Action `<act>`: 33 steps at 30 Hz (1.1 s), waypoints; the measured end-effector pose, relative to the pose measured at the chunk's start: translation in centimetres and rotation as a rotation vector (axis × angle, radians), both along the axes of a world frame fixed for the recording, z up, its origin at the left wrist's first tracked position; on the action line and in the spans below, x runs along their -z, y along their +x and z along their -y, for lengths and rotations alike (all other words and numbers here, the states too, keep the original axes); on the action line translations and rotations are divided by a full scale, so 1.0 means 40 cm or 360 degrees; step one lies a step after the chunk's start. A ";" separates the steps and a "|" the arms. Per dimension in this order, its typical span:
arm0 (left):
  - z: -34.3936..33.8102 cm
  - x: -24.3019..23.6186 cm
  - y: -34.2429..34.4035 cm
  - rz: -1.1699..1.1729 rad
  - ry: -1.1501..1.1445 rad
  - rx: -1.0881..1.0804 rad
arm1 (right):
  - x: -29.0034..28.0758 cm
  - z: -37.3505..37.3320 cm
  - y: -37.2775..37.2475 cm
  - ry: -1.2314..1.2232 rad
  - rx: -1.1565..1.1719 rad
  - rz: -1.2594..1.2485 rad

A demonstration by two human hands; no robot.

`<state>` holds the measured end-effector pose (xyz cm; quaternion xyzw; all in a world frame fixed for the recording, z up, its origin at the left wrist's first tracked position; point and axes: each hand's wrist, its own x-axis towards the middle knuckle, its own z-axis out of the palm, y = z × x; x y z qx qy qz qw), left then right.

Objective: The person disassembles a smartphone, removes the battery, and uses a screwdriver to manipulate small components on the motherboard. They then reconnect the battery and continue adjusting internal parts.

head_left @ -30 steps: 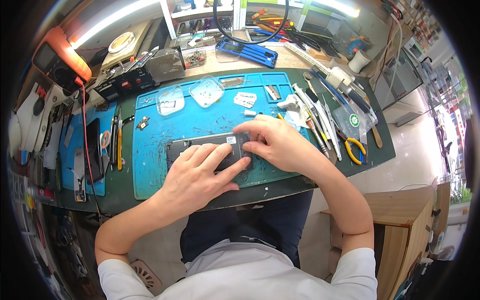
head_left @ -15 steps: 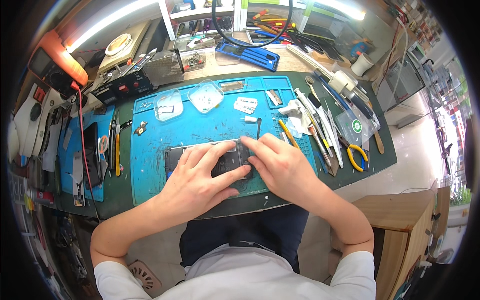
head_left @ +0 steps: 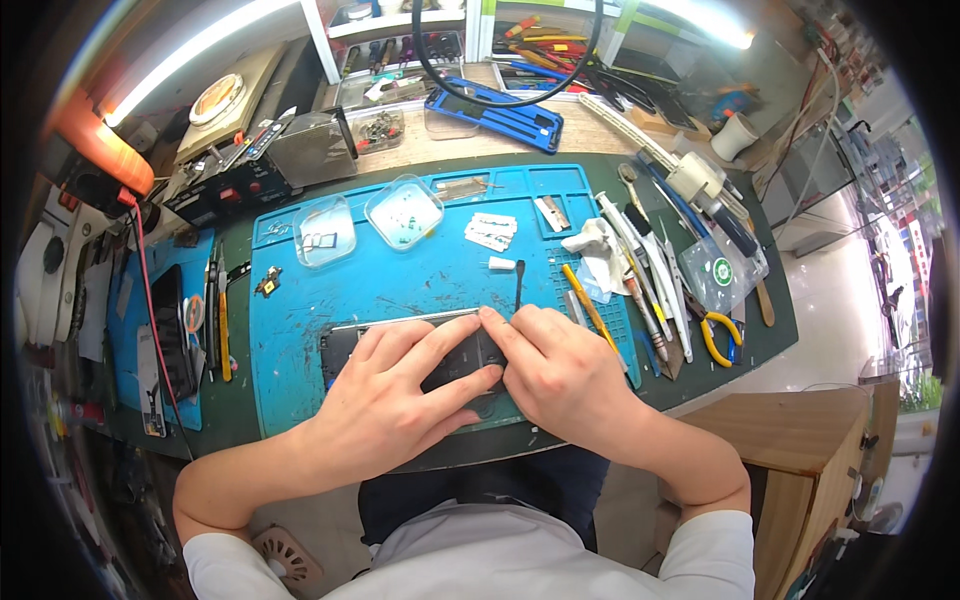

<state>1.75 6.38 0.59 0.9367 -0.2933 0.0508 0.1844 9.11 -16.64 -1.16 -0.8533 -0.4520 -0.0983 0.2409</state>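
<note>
Pressing phone w/ both hands, left hand, right hand

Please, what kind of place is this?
Most likely a phone repair bench. Both hands, left hand and right hand, press on an opened phone lying on a blue mat, with tweezers, pliers and small parts dishes beside it.

A cluttered repair desk in a brightly lit workshop

The desk has a pale wooden top partly covered by a dark green mat, with white shelving behind it crammed with tools. Long light tubes glow at the upper left and upper right. A wooden cabinet stands to the right on a pale tiled floor.
</note>
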 end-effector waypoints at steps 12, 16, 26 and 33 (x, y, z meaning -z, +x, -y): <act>-0.003 -0.014 0.004 0.0057 0.0020 0.0107 | -0.066 0.123 0.058 -0.0050 0.0693 -0.0026; 0.016 -0.022 -0.018 0.0093 0.0131 0.0121 | -0.115 0.186 0.147 0.0076 0.1019 0.0151; 0.010 -0.036 -0.024 0.0141 -0.0013 0.0085 | -0.114 0.203 0.107 -0.0372 0.1130 -0.0274; -0.158 -0.080 0.086 0.0197 -0.0325 -0.0613 | -0.196 -0.006 0.087 0.1108 0.0452 -0.0559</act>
